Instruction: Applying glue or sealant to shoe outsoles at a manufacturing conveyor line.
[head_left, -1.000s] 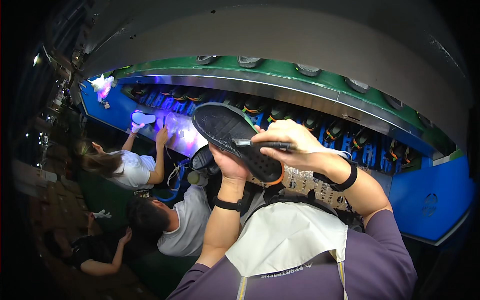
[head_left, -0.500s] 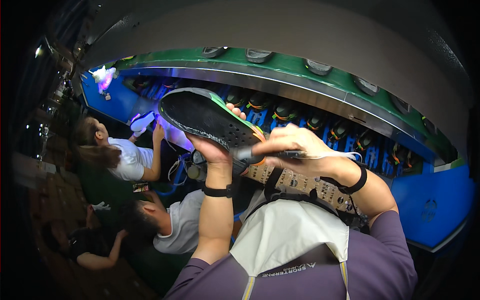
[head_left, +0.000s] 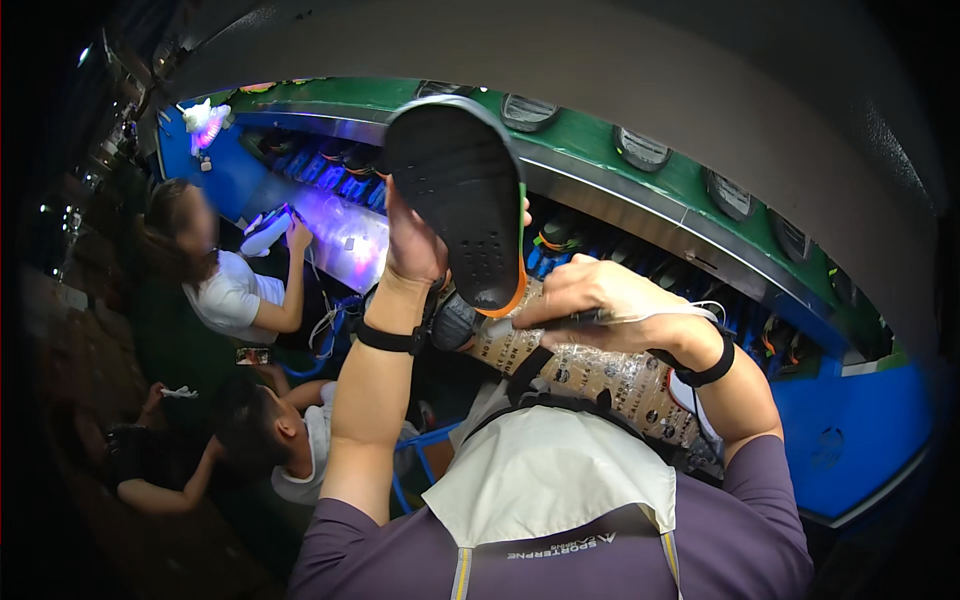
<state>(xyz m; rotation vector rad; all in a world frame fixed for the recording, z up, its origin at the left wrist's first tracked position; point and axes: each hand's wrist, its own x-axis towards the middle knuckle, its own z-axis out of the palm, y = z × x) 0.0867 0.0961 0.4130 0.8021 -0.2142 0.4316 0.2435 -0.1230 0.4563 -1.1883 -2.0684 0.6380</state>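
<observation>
My left hand (head_left: 415,240) holds a shoe (head_left: 462,190) by its sides, with the black underside facing me. Small holes dot that underside near the lower end, and green and orange show along the edge. Just right of the shoe's lower end, my right hand (head_left: 600,300) grips a brush (head_left: 575,320) with a dark handle; its pale tip lies near the orange edge, and I cannot tell whether they touch. Fingertips of my left hand show past the shoe's right edge.
A green conveyor (head_left: 575,140) carries several dark soles (head_left: 640,150). Below its metal edge stand shoes on blue holders (head_left: 545,262). A brown printed surface under clear film (head_left: 600,385) lies before me. At left, a person in white (head_left: 235,300) handles a shoe; another person (head_left: 290,440) sits nearer.
My left hand has raised the shoe and turned it from slanting to nearly upright. My right hand keeps its grip on the brush, now apart from the middle of the shoe.
</observation>
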